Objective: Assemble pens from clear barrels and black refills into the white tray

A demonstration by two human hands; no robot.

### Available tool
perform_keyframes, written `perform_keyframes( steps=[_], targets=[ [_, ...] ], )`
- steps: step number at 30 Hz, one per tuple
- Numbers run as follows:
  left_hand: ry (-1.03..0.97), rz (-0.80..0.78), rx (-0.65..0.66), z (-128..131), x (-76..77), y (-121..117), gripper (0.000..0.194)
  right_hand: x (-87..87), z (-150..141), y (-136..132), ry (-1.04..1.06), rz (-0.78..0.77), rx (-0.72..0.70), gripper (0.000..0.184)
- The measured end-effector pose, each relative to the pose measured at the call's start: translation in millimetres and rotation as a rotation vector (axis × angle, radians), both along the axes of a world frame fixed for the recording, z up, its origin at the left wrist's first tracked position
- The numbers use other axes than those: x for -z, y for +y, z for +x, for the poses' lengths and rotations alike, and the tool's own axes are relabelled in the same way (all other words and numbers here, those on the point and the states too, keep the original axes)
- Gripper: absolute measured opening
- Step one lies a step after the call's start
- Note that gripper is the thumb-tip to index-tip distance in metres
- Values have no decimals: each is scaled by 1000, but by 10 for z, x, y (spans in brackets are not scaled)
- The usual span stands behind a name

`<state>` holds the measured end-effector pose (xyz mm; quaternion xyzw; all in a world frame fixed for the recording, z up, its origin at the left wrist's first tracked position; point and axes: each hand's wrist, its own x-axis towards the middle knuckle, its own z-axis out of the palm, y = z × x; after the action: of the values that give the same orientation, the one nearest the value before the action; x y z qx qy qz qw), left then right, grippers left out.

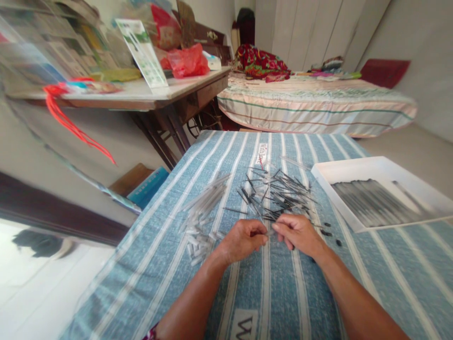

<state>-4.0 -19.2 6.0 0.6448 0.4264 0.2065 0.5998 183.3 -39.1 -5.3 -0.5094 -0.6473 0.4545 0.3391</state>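
Note:
My left hand (242,240) and my right hand (297,233) meet over the striped cloth, both closed in a pinch. Between their fingertips is a thin pale piece (271,232), mostly hidden, so its kind does not show. Just beyond the hands lies a loose pile of thin black sticks (288,191) that look like pen refills, mixed with clear pieces. Long translucent tubes (211,193), like pen barrels, lie left of the pile. Short whitish cap-like pieces (198,246) are heaped beside my left hand. A few small black pieces (326,233) lie right of my right hand.
A white box (354,222) on the right holds a row of dark, pen-like sticks (371,200). The blue striped cloth (170,264) covers the table. At the back left stands a desk (138,97) with bags and a card; a bed (318,101) is behind.

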Motion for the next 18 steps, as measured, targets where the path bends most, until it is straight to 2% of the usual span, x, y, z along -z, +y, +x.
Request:
perform_keyframes(
  steps=[2,6,8,12,18],
  targets=[
    [-3,3,-6,-1,6,0,8,-2,2,2,-21,-13,12,37],
    [10,20,-22,-1,13,2,8,17,11,8,49,-22,-27,21],
    [17,16,-12,0,9,3,8,22,11,10,65,-32,-37,20],
    [14,20,-10,5,-15,1,8,17,20,15,21,-38,-19,35],
    [41,79,-10,3,-34,-3,6,29,33,20,53,-21,-51,21]
  ],
)
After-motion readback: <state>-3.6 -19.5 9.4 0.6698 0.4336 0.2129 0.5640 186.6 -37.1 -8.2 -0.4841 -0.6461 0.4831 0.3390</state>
